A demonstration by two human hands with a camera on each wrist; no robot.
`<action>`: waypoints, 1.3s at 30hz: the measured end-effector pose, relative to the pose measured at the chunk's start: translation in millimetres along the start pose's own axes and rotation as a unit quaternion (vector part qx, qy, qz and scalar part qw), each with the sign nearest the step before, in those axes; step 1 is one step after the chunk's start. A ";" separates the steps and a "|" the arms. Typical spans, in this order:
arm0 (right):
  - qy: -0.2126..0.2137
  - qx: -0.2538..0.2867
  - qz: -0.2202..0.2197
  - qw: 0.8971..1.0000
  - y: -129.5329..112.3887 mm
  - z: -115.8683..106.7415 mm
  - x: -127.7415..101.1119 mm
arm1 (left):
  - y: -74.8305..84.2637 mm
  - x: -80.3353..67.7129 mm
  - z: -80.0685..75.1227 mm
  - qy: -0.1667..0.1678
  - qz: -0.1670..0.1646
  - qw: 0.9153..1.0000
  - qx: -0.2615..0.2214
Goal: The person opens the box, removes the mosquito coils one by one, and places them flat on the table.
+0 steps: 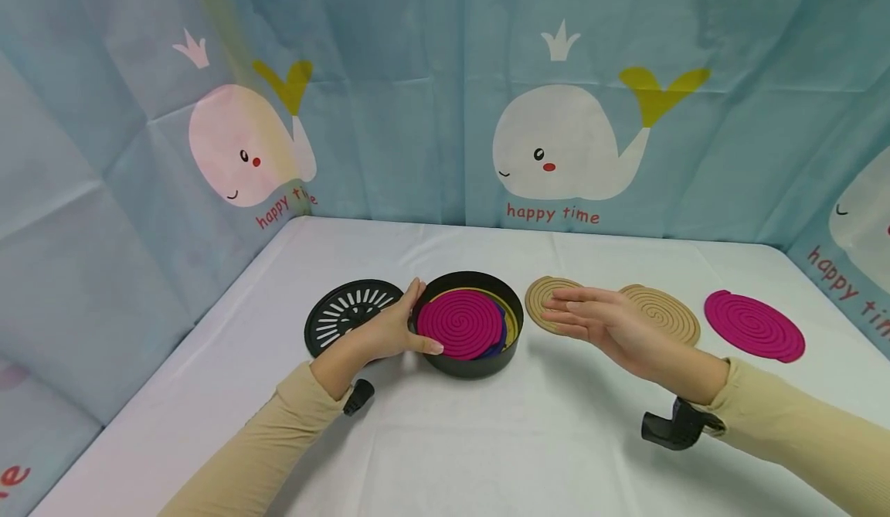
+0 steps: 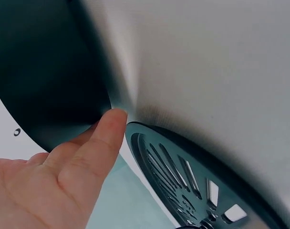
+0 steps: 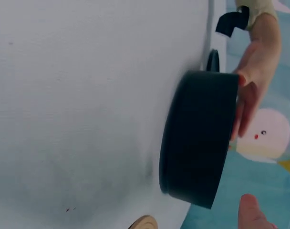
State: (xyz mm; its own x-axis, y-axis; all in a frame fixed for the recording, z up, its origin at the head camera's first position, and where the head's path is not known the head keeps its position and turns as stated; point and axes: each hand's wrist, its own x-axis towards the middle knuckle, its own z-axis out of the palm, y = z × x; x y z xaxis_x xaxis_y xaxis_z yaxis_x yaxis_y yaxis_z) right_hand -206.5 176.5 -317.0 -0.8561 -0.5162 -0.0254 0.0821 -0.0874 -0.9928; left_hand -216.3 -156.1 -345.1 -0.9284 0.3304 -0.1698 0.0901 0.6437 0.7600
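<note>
Left grip (image 1: 382, 335), spread, braces black round hard-walled box (image 1: 473, 369); right grip (image 1: 615, 328) wide, empty. Seemingly packing step; next likely calls for lifting nearest tan cord-like spiral (image 1: 538, 301).

White-covered table (image 1: 487, 440)
Directly on it, left to right: slotted black lid (image 1: 350, 312), round black tin (image 1: 469, 368), tan coil (image 1: 542, 304), second tan coil (image 1: 665, 314), and pink coil (image 1: 754, 326).
</note>
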 end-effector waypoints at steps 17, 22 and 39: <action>-0.028 0.020 0.059 0.998 2.9 33.5 43.7 | 0.5 0.1 0.7 -0.003 0.003 1.000 -0.008; -0.041 0.047 0.094 0.994 4.2 35.9 57.0 | -1.2 0.7 0.3 -0.003 0.000 1.000 -0.010; -0.003 0.046 0.127 0.991 12.2 42.0 77.9 | -2.0 0.6 -1.1 -0.006 0.006 1.000 -0.004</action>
State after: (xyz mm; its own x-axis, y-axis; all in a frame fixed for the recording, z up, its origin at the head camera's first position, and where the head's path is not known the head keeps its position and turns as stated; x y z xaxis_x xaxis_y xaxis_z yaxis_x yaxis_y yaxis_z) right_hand -250.8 99.4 -326.1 -0.7990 -0.5362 -0.2720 0.3413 -0.0320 -0.9394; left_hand -217.4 -157.9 -346.0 -0.9230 0.3465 -0.1673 0.0988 0.6336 0.7673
